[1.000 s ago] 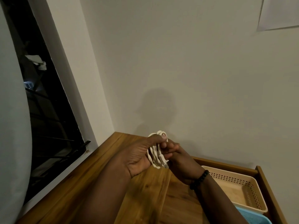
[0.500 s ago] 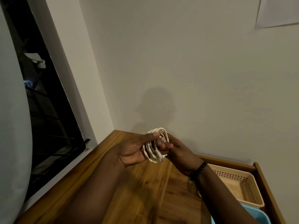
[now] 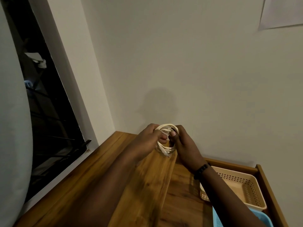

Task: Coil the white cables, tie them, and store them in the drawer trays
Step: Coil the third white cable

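Head view: one coiled white cable (image 3: 165, 149) hangs between two hands above the wooden top (image 3: 101, 185). The left hand (image 3: 147, 138) grips its left side with curled fingers; the right hand (image 3: 183, 145) pinches its right side. Two trays sit beyond the right wrist: a beige tray (image 3: 246, 190) and a blue tray (image 3: 265, 218), cut off by the frame. Any tie is indiscernible.

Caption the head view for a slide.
Both hands, left and right, grip a coiled white cable above the wooden desk.

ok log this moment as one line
step: coiling | left hand: grips white cable coil | right hand: grips coil | beige tray: nothing visible inside
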